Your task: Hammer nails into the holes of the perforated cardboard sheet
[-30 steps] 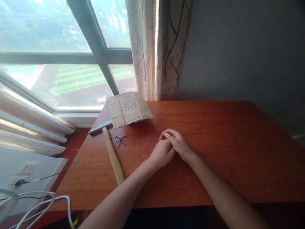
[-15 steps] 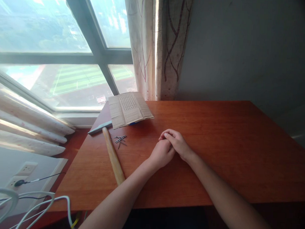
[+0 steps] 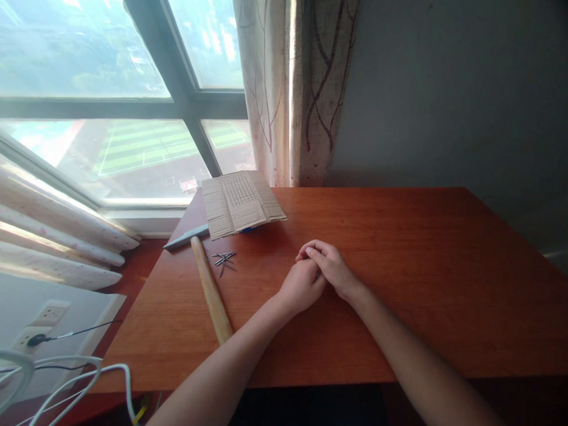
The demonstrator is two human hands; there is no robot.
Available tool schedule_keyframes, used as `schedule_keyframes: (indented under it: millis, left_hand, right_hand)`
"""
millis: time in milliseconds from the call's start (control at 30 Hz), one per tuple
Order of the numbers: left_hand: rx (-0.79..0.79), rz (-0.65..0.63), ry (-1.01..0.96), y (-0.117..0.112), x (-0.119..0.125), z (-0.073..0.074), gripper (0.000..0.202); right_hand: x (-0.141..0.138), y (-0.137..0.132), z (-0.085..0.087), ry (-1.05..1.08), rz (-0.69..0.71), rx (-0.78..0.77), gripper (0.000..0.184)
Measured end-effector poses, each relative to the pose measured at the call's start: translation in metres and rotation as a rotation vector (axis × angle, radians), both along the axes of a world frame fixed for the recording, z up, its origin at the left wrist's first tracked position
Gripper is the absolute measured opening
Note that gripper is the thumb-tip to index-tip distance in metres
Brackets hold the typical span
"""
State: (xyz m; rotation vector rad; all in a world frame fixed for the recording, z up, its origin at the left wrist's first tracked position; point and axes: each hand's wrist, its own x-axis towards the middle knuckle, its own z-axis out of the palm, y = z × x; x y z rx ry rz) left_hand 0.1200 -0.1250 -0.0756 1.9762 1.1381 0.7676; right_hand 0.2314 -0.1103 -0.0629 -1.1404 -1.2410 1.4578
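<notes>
Clasped together over the middle of the table [image 3: 403, 260], my left hand [image 3: 304, 286] and my right hand [image 3: 332, 267] touch each other. The left fingers are curled and mostly hidden. My right fingers are closed around the left ones, and no object shows between them. To the left, a hammer [image 3: 209, 285] with a wooden handle and a long tapered metal head lies flat, the handle's end behind my left forearm. Several dark nails [image 3: 223, 259] sit in a small pile beside it. Behind them, a corrugated cardboard piece [image 3: 242, 202] with rows of dark dots rests tilted on something blue, mostly hidden.
A window [image 3: 141, 152] and patterned curtains [image 3: 293, 83] border the table's left and back. White cables [image 3: 87, 364] loop at the lower left, near a wall socket [image 3: 50, 313] with a black plug. A grey wall [image 3: 446, 100] stands behind the table.
</notes>
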Motion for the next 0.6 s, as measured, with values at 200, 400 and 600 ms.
schedule_keyframes:
  millis: [200, 400, 600]
  left_hand:
    - [0.008, 0.002, 0.0, 0.0003, -0.0009, -0.0025, 0.017]
    - [-0.001, -0.004, -0.015, 0.0004, -0.0006, -0.0034, 0.017]
    - [-0.007, -0.003, -0.015, -0.0003, -0.0007, 0.0009, 0.017]
  right_hand:
    - [0.0001, -0.0002, 0.0001, -0.013, -0.001, 0.01, 0.016]
    - [0.0003, -0.0002, -0.0004, -0.008, 0.006, 0.01, 0.016]
    - [0.0, -0.0014, 0.001, -0.011, 0.007, 0.008, 0.017]
